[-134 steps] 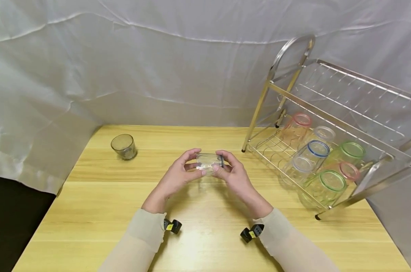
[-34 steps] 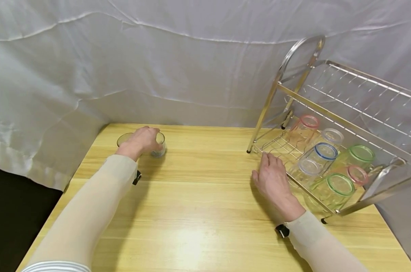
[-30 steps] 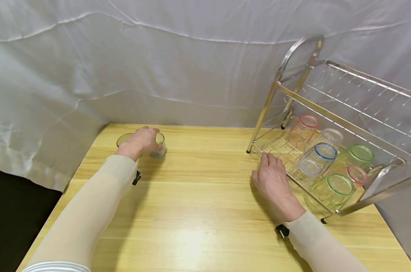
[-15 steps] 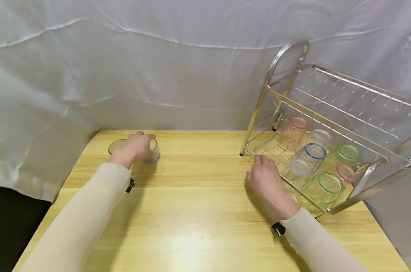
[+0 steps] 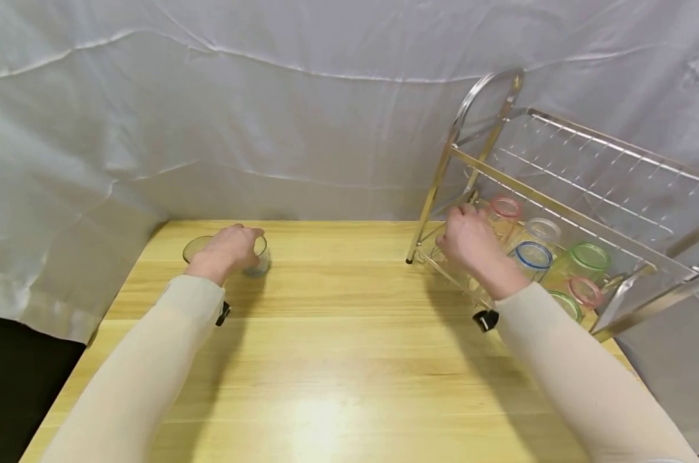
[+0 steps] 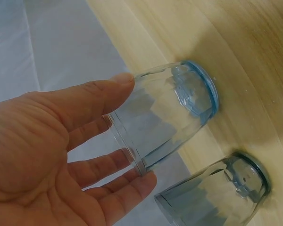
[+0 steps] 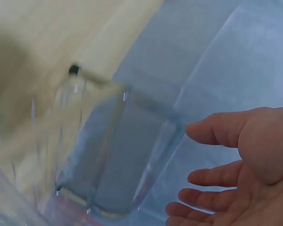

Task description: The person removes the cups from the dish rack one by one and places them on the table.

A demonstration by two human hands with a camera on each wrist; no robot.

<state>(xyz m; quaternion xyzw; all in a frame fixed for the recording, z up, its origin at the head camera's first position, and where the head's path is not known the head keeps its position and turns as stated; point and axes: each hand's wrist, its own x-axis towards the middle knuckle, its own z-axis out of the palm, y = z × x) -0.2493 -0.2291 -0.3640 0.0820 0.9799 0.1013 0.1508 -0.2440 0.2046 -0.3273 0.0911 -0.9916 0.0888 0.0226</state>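
One rack [image 5: 534,191] held two pink-rimmed glasses [image 5: 504,212], two green-rimmed glasses [image 5: 591,257], one blue-rimmed glass [image 5: 532,257] and one clear glass [image 5: 542,232] (minimum count; part was obscured). Two tumblers [image 6: 167,110], one table [image 5: 337,347] and two hands [image 5: 224,252] were counted separately.

A pale yellow, wood-grained worktop [image 5: 337,334] runs across the view. Near its ten o'clock edge a dark-tinted glass [image 6: 217,188] and a bluish glass [image 6: 162,108] stand on their bases, side by side. At two o'clock, a metal rack [image 5: 502,177] stands on black-tipped feet. Its lower shelf [image 5: 438,267] bears glasses with coloured rings: pink [image 5: 503,222] at eleven o'clock, clear [image 5: 541,233] at twelve, blue [image 5: 533,258] near the middle, green [image 5: 588,260] towards three, another pink [image 5: 584,294] at four, another green [image 5: 568,305] at five.
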